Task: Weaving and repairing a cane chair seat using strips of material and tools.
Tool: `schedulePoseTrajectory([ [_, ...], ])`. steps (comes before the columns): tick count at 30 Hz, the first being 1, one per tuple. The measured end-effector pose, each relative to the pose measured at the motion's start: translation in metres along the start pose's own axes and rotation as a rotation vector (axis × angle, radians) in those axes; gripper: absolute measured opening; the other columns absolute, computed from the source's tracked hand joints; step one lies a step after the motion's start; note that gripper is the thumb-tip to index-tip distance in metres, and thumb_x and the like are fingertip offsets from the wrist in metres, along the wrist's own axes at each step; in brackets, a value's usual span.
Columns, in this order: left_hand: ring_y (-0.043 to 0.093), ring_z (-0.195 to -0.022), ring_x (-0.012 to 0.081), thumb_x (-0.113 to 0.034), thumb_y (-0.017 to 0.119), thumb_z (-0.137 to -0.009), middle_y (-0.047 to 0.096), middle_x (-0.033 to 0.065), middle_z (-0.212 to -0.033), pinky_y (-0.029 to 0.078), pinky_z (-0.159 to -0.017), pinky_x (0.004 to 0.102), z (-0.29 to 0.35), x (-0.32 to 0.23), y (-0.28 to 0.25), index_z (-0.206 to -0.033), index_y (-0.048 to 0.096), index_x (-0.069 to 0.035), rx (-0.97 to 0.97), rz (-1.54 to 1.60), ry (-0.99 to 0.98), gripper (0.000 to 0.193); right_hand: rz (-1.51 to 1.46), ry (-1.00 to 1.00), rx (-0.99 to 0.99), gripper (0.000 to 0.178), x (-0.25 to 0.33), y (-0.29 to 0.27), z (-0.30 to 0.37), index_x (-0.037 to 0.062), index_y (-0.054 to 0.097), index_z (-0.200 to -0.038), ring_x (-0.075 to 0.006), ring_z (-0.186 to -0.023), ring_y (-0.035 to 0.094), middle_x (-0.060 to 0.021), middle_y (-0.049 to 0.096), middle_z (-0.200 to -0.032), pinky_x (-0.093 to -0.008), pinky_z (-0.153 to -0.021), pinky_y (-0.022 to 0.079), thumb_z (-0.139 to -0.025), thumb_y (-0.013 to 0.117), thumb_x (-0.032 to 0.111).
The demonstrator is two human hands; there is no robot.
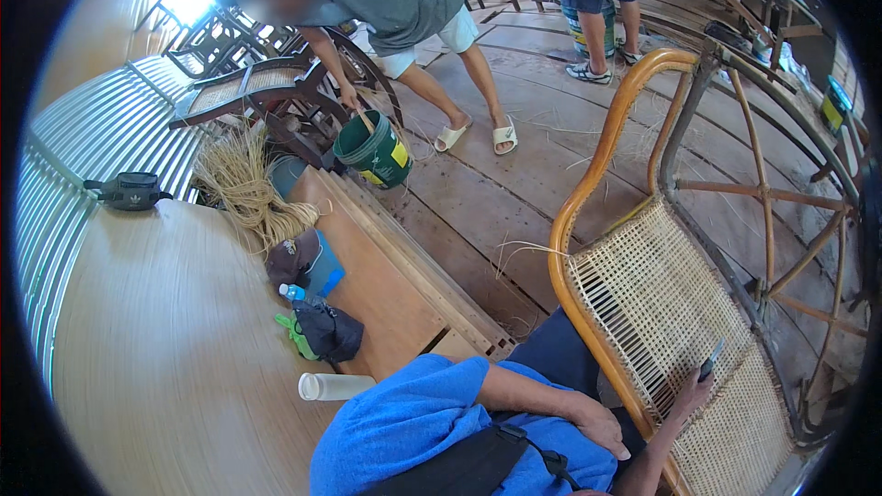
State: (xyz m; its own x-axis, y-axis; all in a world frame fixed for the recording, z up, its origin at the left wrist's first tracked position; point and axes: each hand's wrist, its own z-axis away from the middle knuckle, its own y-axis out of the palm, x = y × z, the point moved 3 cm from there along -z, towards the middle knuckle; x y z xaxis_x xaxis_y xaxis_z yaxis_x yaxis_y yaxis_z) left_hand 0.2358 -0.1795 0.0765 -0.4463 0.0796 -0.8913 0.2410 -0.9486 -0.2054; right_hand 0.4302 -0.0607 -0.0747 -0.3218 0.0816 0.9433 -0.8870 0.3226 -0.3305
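Note:
In my right hand [693,395] is a small knife [712,360] with a dark handle, its blade pointing up and away. This hand lies over the woven cane panel [671,298] of a rattan chair [562,220]. Part of the weave on the near left side shows open gaps, while the rest is closer. A few loose cane strands [528,248] stick out past the frame's left edge. My left hand [602,426] lies low across my lap, beside the chair frame, with its fingers loosely extended and nothing visible in them.
A person [404,0] bends over a green bucket [375,152], holding a stick in it. Another person [595,0] stands farther back. To my left, a wooden table [156,312] is near a cane bundle [243,179], cap [292,257], black bag [331,331] and white bottle [335,387].

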Motion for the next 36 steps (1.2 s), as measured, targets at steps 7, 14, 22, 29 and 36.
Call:
schedulePoseTrajectory([
  [7, 0.056, -0.096, 0.0404, -0.05, 0.033, -0.094, 0.06, 0.0265, -0.099, 0.042, -0.084, 0.045, 0.001, 0.006, -0.002, -0.099, 0.059, 0.006, -0.082, -0.02, -0.033, 0.062, 0.194, -0.016, -0.01, 0.044, 0.012, -0.001, 0.002, -0.0026, 0.054, -0.101, -0.0272, -0.066, 0.05, -0.0143, 0.054, -0.075, -0.0394, -0.064, 0.041, -0.087, 0.055, 0.039],
  [14, 0.057, -0.094, 0.0392, -0.051, 0.033, -0.093, 0.06, 0.0257, -0.097, 0.042, -0.083, 0.0442, -0.001, -0.002, 0.006, -0.1, 0.059, 0.005, -0.022, 0.015, 0.048, 0.062, 0.273, 0.024, -0.015, 0.038, 0.013, -0.003, 0.005, -0.0013, 0.052, -0.102, -0.0256, -0.066, 0.049, -0.0132, 0.053, -0.074, -0.0378, -0.063, 0.041, -0.087, 0.054, 0.034],
  [22, 0.057, -0.085, 0.0378, -0.051, 0.037, -0.092, 0.061, 0.0226, -0.091, 0.043, -0.074, 0.0427, -0.008, 0.004, 0.003, -0.096, 0.058, 0.005, -0.018, -0.016, 0.001, 0.06, 0.244, 0.024, -0.079, 0.038, -0.009, -0.007, -0.001, -0.0024, 0.051, -0.111, -0.0223, -0.07, 0.05, -0.0119, 0.054, -0.081, -0.0348, -0.068, 0.042, -0.087, 0.055, 0.026],
  [29, 0.057, -0.072, 0.0277, -0.042, 0.047, -0.092, 0.058, 0.0119, -0.078, 0.045, -0.067, 0.0373, 0.013, -0.053, -0.037, -0.09, 0.057, 0.002, -0.322, 0.302, 0.341, 0.045, 0.166, 0.046, -0.056, 0.032, 0.005, -0.001, 0.003, -0.0018, 0.052, -0.105, -0.0203, -0.069, 0.048, -0.0104, 0.052, -0.077, -0.0331, -0.064, 0.041, -0.087, 0.055, 0.025],
  [36, 0.044, -0.108, 0.0276, -0.075, 0.036, -0.079, 0.048, 0.0182, -0.112, 0.029, -0.095, 0.0405, 0.126, -0.214, -0.088, -0.098, 0.059, 0.003, -0.305, 0.494, 1.09, 0.083, 0.192, 0.086, -0.096, 0.029, -0.015, -0.006, 0.003, -0.0002, 0.053, -0.102, -0.0202, -0.068, 0.046, -0.0097, 0.051, -0.077, -0.0329, -0.064, 0.042, -0.087, 0.056, 0.025],
])
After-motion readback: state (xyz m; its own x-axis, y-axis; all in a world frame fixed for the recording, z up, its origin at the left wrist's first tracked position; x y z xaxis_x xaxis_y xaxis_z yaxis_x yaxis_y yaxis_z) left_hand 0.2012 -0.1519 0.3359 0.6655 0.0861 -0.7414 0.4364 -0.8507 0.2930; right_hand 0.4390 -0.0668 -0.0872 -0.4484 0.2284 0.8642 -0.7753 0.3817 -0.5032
